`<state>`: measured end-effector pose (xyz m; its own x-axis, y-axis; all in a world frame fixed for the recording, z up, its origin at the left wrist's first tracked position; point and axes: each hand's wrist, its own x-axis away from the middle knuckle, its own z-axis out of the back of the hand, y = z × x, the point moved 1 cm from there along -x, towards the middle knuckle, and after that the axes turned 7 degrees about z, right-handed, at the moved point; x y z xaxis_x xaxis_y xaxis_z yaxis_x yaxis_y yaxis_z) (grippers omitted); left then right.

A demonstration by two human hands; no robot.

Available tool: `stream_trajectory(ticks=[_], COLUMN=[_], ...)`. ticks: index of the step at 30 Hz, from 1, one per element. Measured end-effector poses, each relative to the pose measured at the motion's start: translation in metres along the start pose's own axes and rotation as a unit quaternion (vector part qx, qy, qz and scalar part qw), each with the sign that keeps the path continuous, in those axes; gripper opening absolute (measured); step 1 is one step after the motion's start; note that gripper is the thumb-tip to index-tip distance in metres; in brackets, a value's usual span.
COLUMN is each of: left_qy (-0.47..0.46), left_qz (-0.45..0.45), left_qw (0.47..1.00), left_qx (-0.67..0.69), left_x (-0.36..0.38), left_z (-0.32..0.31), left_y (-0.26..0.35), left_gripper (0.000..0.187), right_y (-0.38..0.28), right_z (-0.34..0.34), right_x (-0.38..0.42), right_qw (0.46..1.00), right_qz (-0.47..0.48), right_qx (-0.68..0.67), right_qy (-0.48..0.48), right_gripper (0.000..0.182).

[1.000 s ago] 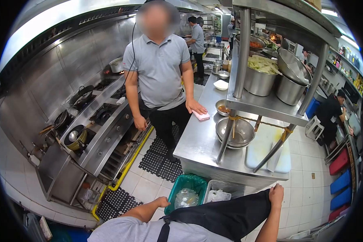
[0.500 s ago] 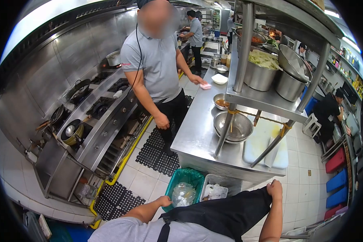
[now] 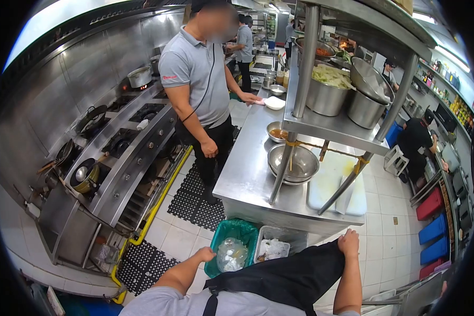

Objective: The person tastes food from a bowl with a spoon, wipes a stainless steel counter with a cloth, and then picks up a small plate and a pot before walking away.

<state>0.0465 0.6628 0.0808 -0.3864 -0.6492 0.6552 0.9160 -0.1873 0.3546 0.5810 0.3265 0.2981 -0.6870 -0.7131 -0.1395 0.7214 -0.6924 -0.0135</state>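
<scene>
Observed one black apron (image 3: 284, 271): plain dark cloth, worn against a grey shirt (image 3: 247, 304), with a black strap (image 3: 211, 304) running over the shirt. Spread out sideways from the body, creased in soft folds, with one far corner raised and gripped in the right hand (image 3: 348, 243).

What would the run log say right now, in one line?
right hand: gripping black apron | left hand: near green-lined bin | co-worker's hand: on pink cloth

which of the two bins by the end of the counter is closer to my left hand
The green bin; your left hand appears right at its edge, while the pale bin sits beyond it.
</scene>
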Motion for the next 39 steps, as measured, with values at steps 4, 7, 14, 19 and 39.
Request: stream_trajectory(ticks=[4,7,14,19,39], left_qy=[0.101,0.144,0.251,0.28,0.449], left_qz=[-0.105,-0.19,-0.456,-0.477,-0.623], left_qw=[0.988,0.961,0.851,0.832,0.588], left_qx=[0.057,0.14,0.069,-0.037,-0.253], left_x=[-0.031,0.006,0.161,0.234,0.385], left_z=[0.053,0.146,0.335,0.37,0.375], left_y=[0.032,0.105,0.244,0.295,0.367], left_gripper=[0.045,0.046,0.086,0.087,0.073], right_y=[0.002,0.004,-0.022,-0.048,-0.014], right_z=[0.012,0.003,0.016,0.031,0.007], right_x=[-0.006,-0.005,0.008,0.023,0.018], right_qw=[0.999,0.997,1.0,0.997,0.93], right_qz=[0.015,-0.012,-0.01,0.018,-0.124], right_qx=[-0.01,-0.041,-0.011,-0.063,-0.345], right_qy=[-0.048,-0.057,0.013,0.039,-0.034], right_gripper=[0.039,0.038,0.027,0.027,0.04])
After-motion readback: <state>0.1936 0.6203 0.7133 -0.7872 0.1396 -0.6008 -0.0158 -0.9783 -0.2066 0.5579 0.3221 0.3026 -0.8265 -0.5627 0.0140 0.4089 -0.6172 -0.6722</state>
